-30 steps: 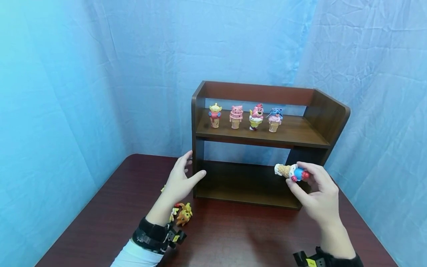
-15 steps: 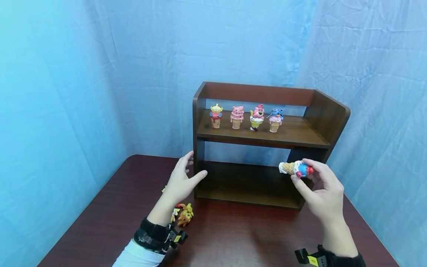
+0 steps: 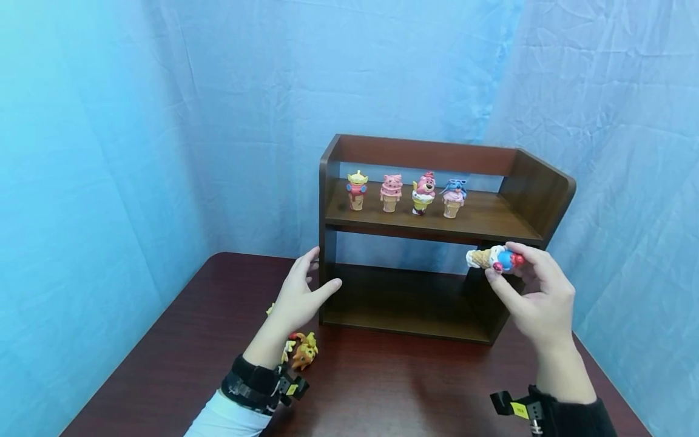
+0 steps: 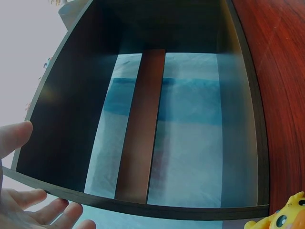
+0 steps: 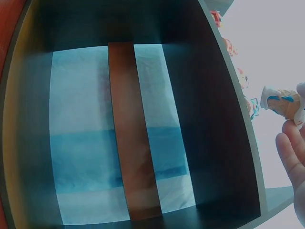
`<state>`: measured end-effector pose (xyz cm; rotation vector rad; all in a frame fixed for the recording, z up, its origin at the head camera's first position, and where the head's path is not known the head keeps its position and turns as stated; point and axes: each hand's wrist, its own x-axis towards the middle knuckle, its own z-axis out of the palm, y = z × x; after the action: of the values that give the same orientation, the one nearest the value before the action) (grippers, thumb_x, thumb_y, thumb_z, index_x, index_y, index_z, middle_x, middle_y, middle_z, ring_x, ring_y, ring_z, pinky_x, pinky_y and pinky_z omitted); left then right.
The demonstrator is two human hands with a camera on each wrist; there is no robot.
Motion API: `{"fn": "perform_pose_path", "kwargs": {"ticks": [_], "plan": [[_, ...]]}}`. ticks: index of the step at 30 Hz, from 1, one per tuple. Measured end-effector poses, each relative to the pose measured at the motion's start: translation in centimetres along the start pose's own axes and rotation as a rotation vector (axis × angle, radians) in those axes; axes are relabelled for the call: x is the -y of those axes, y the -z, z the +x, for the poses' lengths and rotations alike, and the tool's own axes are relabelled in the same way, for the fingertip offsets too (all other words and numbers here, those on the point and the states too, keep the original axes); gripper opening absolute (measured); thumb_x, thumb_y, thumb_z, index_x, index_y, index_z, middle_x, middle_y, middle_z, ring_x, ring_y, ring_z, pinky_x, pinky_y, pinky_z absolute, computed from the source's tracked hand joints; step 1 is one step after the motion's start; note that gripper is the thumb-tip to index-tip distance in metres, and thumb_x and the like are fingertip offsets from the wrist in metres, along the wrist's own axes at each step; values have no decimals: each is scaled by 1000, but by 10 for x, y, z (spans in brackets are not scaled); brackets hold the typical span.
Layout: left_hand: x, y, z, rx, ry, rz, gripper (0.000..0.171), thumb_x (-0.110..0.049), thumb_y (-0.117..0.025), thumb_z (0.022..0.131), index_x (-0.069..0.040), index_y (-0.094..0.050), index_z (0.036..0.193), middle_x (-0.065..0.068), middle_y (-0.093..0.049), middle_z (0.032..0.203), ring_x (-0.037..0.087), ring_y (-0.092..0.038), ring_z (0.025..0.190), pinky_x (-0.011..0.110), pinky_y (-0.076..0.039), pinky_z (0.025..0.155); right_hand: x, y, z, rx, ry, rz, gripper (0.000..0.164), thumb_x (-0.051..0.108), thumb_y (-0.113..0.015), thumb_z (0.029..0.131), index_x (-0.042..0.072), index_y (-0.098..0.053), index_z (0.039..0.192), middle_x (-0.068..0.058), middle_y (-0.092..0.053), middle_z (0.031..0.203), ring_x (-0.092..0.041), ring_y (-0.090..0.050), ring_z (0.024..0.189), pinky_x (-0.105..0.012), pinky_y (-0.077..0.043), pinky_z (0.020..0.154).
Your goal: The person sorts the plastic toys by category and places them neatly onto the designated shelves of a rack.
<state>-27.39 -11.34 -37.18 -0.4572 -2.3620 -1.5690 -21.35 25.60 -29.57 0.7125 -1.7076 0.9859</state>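
Note:
My right hand pinches an ice-cream-cone figurine between thumb and fingers. It lies sideways in the air before the right end of the dark wooden shelf, its white-tipped cone pointing left and its blue-and-red top by my fingers. The right wrist view shows the cone part of the figurine; the top is cut off. My left hand is at the shelf's left side panel, thumb in front and fingers on the outer side, spread and relaxed. Whether it touches the panel is hard to tell.
On the upper board stand several cone figurines in a row: a green-yellow alien, a pink one, a pink bear and a blue-topped one. An orange-yellow figurine lies on the table, near my left wrist.
My right hand has lifted the cone figurine up and slightly to the right, from lower-compartment height toward the upper board's edge. The left hand has stayed by the side panel.

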Motion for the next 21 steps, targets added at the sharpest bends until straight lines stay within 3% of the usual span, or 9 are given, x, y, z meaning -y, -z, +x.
{"fn": "perform_pose_path", "kwargs": {"ticks": [21], "plan": [[-3, 1, -2, 9, 20, 6, 84, -40, -75, 93, -15, -30, 160, 8, -37, 157, 27, -41, 139, 53, -36, 113, -1, -1, 47, -28, 5, -114, 46, -13, -76, 76, -12, -67, 121, -30, -63, 104, -3, -61, 92, -12, -49, 85]]}}
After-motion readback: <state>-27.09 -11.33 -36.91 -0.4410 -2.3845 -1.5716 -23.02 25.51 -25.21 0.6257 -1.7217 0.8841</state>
